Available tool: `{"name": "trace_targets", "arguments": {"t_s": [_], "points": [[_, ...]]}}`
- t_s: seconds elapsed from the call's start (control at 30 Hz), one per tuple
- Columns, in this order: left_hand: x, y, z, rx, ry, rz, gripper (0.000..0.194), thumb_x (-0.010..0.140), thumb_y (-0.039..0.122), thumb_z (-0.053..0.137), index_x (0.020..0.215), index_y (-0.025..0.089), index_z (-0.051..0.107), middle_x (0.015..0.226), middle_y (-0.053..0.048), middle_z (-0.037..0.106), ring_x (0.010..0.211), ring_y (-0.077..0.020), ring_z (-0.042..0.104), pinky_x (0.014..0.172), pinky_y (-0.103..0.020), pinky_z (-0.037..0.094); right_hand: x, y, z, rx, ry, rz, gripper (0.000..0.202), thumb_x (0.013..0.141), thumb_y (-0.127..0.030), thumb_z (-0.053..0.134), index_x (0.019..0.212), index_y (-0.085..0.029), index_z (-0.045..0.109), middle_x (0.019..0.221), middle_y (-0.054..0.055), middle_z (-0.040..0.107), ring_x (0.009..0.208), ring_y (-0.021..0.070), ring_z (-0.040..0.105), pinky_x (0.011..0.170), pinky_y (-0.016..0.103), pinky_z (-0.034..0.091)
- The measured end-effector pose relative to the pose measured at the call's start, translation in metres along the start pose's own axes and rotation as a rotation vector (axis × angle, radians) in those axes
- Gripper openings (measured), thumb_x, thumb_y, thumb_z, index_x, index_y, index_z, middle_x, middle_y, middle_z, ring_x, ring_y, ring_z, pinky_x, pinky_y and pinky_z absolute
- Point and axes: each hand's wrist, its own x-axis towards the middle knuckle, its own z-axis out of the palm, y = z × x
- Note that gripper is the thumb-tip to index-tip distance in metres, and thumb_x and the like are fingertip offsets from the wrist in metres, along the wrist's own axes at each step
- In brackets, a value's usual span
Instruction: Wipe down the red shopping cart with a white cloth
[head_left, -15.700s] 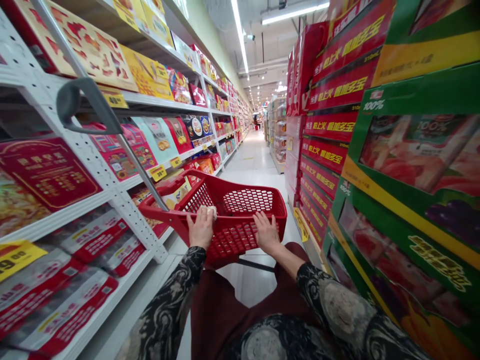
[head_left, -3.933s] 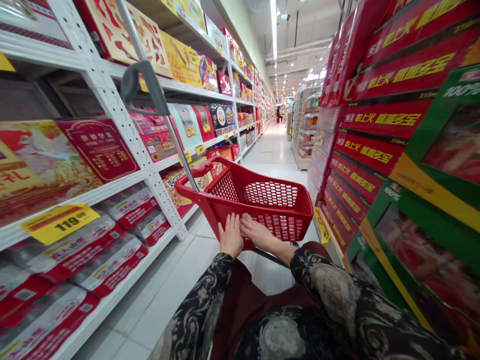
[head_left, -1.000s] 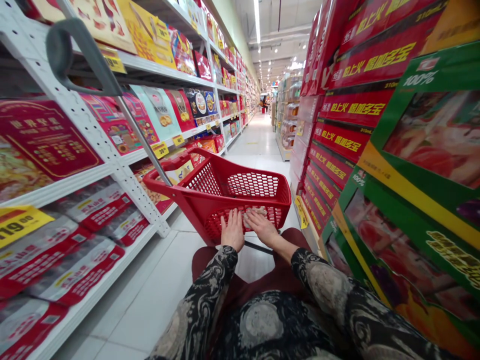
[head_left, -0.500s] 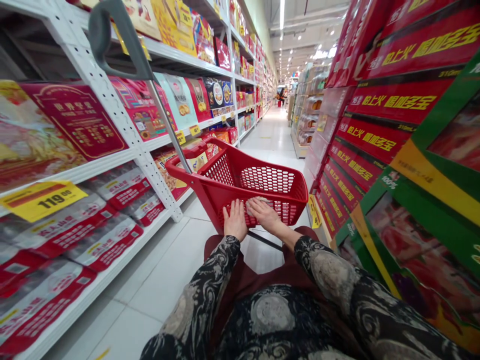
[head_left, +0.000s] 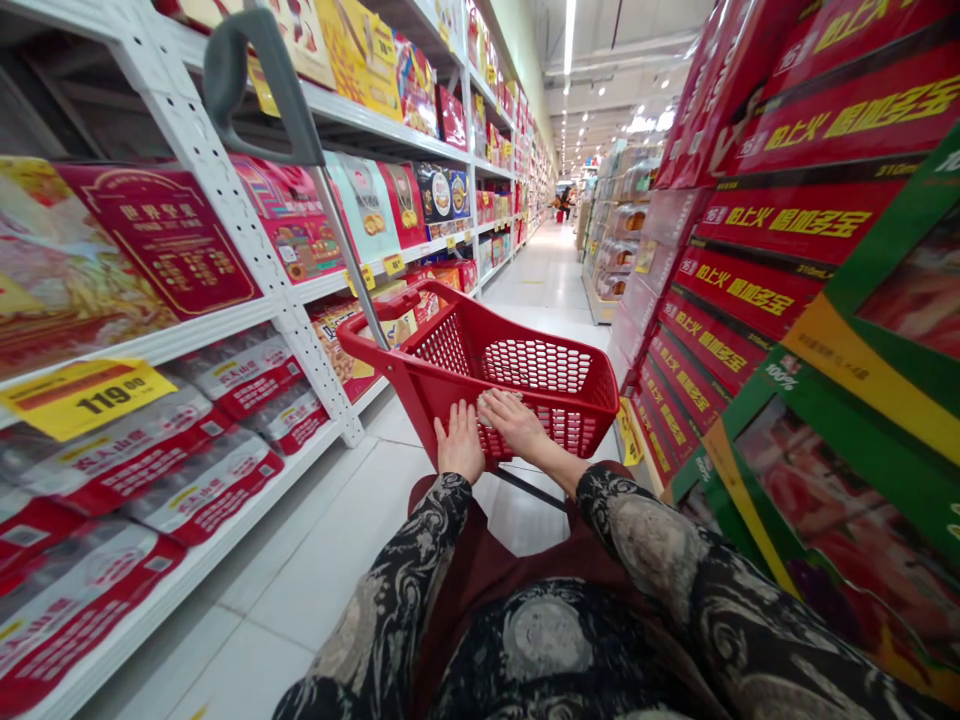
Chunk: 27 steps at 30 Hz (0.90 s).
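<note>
A red plastic shopping basket (head_left: 420, 400) with perforated sides stands in front of me, its metal pole and grey handle (head_left: 225, 90) rising at the left. Against its near side lies my left hand (head_left: 460, 443), fingers spread and nothing in it. My right hand (head_left: 514, 422) presses a pale, crumpled cloth (head_left: 484, 412) to the same side, just right of my left hand. Most of the cloth is hidden under the fingers. The part of the basket's inside that shows holds nothing.
White shelves (head_left: 300, 290) with boxed goods and bottle packs line the left. Stacked red cartons (head_left: 795, 215) and green boxes (head_left: 885, 370) stand close on the right. Down the aisle, a person (head_left: 564, 203) is far off near another rack (head_left: 615, 230).
My right hand has slid left along the basket's side with the cloth, closer to my left hand. My left hand has shifted slightly left. The view has moved a little.
</note>
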Motion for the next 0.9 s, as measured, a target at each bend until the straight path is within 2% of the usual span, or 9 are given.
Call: {"name": "trace_targets", "arguments": {"t_s": [0.07,0.17,0.3,0.4,0.53,0.63,0.73,0.9], "points": [[0.001,-0.002,-0.001,0.021,0.013,-0.001,0.063,0.079,0.017,0.032,0.140,0.006,0.025,0.150,-0.013,0.020,0.138,-0.0254,0.017,0.111,-0.054,0.011,-0.003,-0.001,0.004,-0.006,-0.040,-0.010,0.038,0.088,-0.010,0.042,0.125,-0.013,0.052,0.136,0.012,0.046,0.131,0.0239,0.034,0.106,0.044,0.033],[-0.002,-0.005,0.003,0.038,0.018,0.005,0.063,0.078,0.017,0.033,0.140,0.006,0.027,0.149,-0.013,0.021,0.138,-0.0251,0.020,0.110,-0.054,0.013,-0.022,-0.004,0.014,0.001,-0.139,-0.029,0.035,0.088,-0.009,0.043,0.120,-0.012,0.056,0.133,0.013,0.049,0.129,0.0249,0.037,0.104,0.044,0.036],[-0.009,-0.007,0.010,0.043,-0.016,0.009,0.064,0.077,0.015,0.034,0.139,0.007,0.028,0.149,-0.013,0.024,0.137,-0.0251,0.022,0.110,-0.054,0.014,-0.039,-0.010,0.021,0.010,-0.238,-0.034,0.032,0.088,-0.010,0.044,0.117,-0.014,0.058,0.130,0.013,0.052,0.128,0.0238,0.039,0.101,0.044,0.038],[-0.009,-0.012,0.008,0.038,-0.017,-0.023,0.063,0.077,0.014,0.033,0.139,0.008,0.028,0.148,-0.013,0.024,0.137,-0.0246,0.021,0.110,-0.053,0.014,-0.023,-0.017,0.016,0.004,-0.197,-0.054,0.033,0.088,-0.012,0.044,0.119,-0.014,0.056,0.132,0.012,0.051,0.128,0.0241,0.039,0.101,0.042,0.039],[-0.001,-0.023,-0.005,0.045,0.010,-0.093,0.061,0.079,0.014,0.030,0.139,0.008,0.028,0.149,-0.013,0.024,0.138,-0.0240,0.020,0.110,-0.053,0.016,0.021,-0.026,0.005,-0.001,-0.024,-0.093,0.037,0.089,-0.012,0.044,0.125,-0.014,0.051,0.137,0.011,0.045,0.131,0.0242,0.033,0.106,0.043,0.034],[0.005,-0.033,-0.013,0.050,0.041,-0.139,0.062,0.078,0.015,0.031,0.140,0.007,0.026,0.149,-0.013,0.023,0.138,-0.0246,0.021,0.110,-0.054,0.016,0.041,-0.027,0.003,0.000,0.037,-0.106,0.037,0.088,-0.010,0.044,0.125,-0.014,0.050,0.137,0.012,0.045,0.132,0.0234,0.031,0.107,0.044,0.032],[0.004,-0.039,-0.014,0.051,0.055,-0.143,0.067,0.074,0.015,0.036,0.139,0.006,0.027,0.149,-0.014,0.023,0.138,-0.0255,0.020,0.110,-0.055,0.016,0.035,-0.021,0.010,0.003,-0.012,-0.103,0.034,0.088,-0.010,0.044,0.121,-0.013,0.053,0.135,0.014,0.047,0.131,0.0232,0.034,0.104,0.044,0.034],[-0.003,-0.041,-0.008,0.031,0.038,-0.135,0.070,0.070,0.015,0.039,0.139,0.005,0.028,0.148,-0.015,0.023,0.137,-0.0259,0.021,0.110,-0.054,0.015,0.007,-0.017,0.023,-0.006,-0.203,-0.099,0.033,0.088,-0.010,0.042,0.118,-0.013,0.056,0.132,0.014,0.050,0.127,0.0244,0.039,0.097,0.044,0.041]]}}
